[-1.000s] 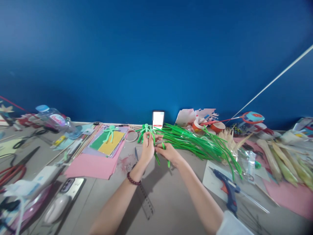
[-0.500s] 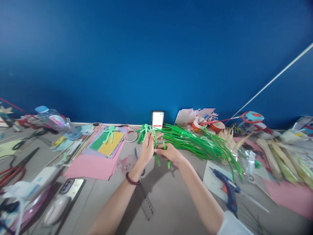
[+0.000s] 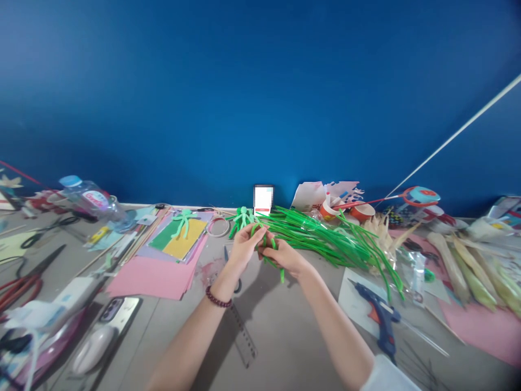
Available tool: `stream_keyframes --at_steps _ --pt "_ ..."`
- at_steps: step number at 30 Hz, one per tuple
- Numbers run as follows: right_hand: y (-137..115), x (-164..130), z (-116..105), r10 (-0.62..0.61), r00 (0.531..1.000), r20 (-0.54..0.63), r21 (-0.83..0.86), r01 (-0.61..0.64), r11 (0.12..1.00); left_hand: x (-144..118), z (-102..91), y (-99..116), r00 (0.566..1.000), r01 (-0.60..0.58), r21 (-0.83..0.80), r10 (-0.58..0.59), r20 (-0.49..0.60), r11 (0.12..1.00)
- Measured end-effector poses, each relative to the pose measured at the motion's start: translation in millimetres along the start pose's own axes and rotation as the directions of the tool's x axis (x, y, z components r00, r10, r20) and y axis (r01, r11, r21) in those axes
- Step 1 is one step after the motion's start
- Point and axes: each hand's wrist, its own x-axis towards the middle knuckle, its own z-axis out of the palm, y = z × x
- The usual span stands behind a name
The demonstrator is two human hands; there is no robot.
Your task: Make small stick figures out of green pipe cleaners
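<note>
Left hand (image 3: 243, 247) has curled in over the green wire (image 3: 282, 276) since the earlier frame, pinching it above the counter (image 3: 301, 336). Wire sits between hands; one piece or two, can't tell. Right hand (image 3: 290, 258) pinches too, left of the bundle (image 3: 315, 239). Step looks like bending; next calls for steady pinches.

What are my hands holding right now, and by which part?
Green fuzzy stem, in left hand and right hand, gripped above the loose end hanging below the right; exact pinch points unclear.
</note>
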Motion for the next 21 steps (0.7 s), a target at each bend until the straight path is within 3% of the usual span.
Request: stream_keyframes --at_steps 3,9,13,18,21 --pt "0.5 -0.1 0.6 -0.026 1.000 0.007 -0.051 0.026 0.998 2.4 -3.0 1.2 0.995 -0.004 -0.019 0.003 -0.101 1.000" --pt "3.2 1.0 -5.5 -0.038 0.988 0.150 -0.045 0.045 0.998 9.6 -17.8 3.2 0.958 -0.107 0.053 0.117 -0.261 0.993" --pt "6.8 3.3 -11.0 -0.005 0.979 0.202 -0.005 0.006 1.000 12.0 -24.4 6.0 0.943 -0.051 0.032 0.059 -0.327 0.998" --pt "6.0 4.6 -15.2 -0.008 0.991 0.131 0.029 0.005 1.000 15.1 -31.5 9.2 0.934 -0.049 0.030 0.056 -0.352 0.998" --pt "5.6 7.1 -17.1 -0.048 0.999 0.024 0.076 0.046 0.996 17.0 -37.4 11.9 0.932 -0.054 0.072 0.076 -0.355 0.996"
